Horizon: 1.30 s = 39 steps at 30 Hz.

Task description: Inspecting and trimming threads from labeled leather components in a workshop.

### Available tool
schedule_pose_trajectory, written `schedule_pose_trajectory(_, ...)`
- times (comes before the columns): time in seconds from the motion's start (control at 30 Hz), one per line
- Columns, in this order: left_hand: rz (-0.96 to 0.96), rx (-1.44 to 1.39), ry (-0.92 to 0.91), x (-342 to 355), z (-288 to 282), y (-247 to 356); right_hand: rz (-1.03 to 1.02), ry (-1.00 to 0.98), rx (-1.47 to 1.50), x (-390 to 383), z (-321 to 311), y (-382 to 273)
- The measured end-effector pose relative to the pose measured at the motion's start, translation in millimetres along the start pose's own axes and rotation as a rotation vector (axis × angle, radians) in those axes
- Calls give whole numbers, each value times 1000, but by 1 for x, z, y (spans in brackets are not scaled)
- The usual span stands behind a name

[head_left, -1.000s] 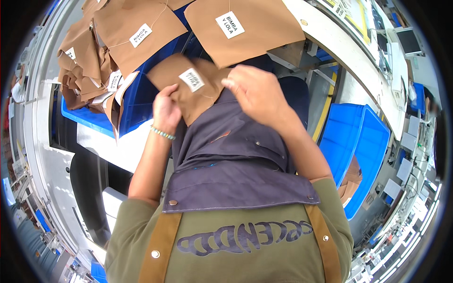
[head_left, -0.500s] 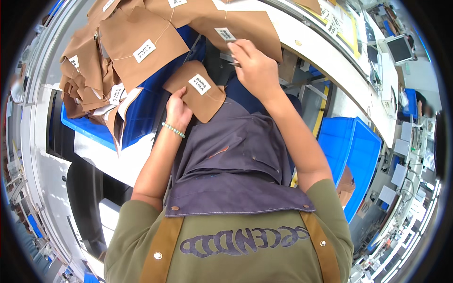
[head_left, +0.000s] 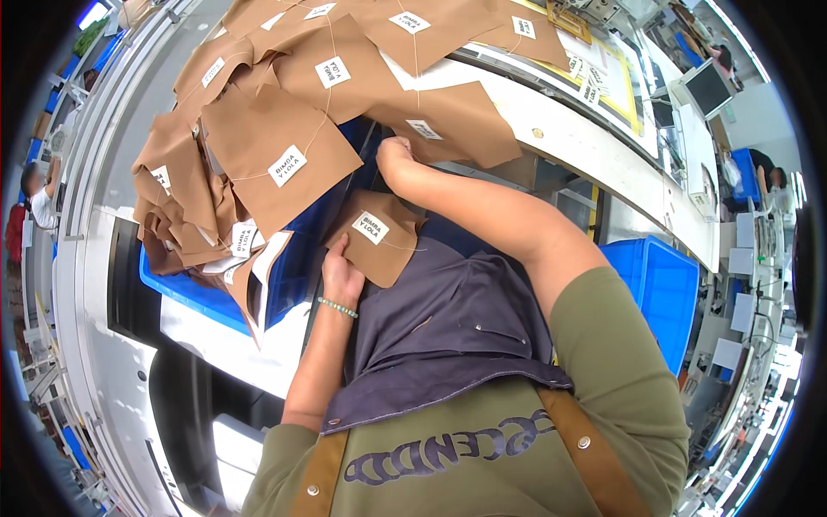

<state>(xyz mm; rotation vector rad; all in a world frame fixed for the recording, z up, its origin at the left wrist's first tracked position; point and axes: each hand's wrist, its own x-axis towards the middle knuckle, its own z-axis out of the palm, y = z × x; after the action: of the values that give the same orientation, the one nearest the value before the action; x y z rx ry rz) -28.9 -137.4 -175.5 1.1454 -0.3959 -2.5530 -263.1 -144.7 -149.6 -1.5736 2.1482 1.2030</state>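
Note:
My left hand (head_left: 343, 280) grips the left edge of a small brown panel (head_left: 392, 263), its thumb lying on top. A white label with dark lettering is fixed on the panel, and a thread trails from its right side. My right hand (head_left: 395, 157) is curled closed farther off, at the near left edge of a larger brown sheet (head_left: 465, 116). What its fingers hold, if anything, is hidden. Beside my left hand, a heap of labelled brown pieces (head_left: 250, 142) spills over a blue bin (head_left: 202, 297). Pale threads run from label to label across these pieces.
A long white table edge (head_left: 594, 164) runs off to the right. Another blue bin (head_left: 659, 289) stands low beside my right arm. At the far right of the table is a yellow-edged frame (head_left: 633, 95), with a monitor (head_left: 708, 89) beyond. Other people are in the background.
My right hand has moved left and down, away from the label on the larger sheet, and has curled inward. My left hand still holds the small panel. The whole view has shifted.

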Motion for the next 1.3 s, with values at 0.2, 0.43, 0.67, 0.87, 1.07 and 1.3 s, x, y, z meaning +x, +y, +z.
schedule_pose_trajectory(0.2, -27, -17, -118, 0, -7, 9, -362, 521, 213, -126, -10, 13)
schedule_pose_trajectory(0.43, -75, 80, -370, -18, 49, 0, -505, 892, 881, -225, -11, -11)
schedule_pose_trajectory(0.67, 82, -75, -501, -68, 60, -2, -428, 831, 1403, -240, -15, -39)
schedule_pose_trajectory(0.87, 123, -50, -566, -84, 52, -1, -610, 754, 1780, -234, 0, -58)
schedule_pose_trajectory(1.07, 293, 431, -214, -96, 71, 10, -471, 589, 2309, -239, 13, 1)
schedule_pose_trajectory(1.3, 493, 784, -231, -131, 63, 32, -327, 954, 1119, -185, 11, 29)
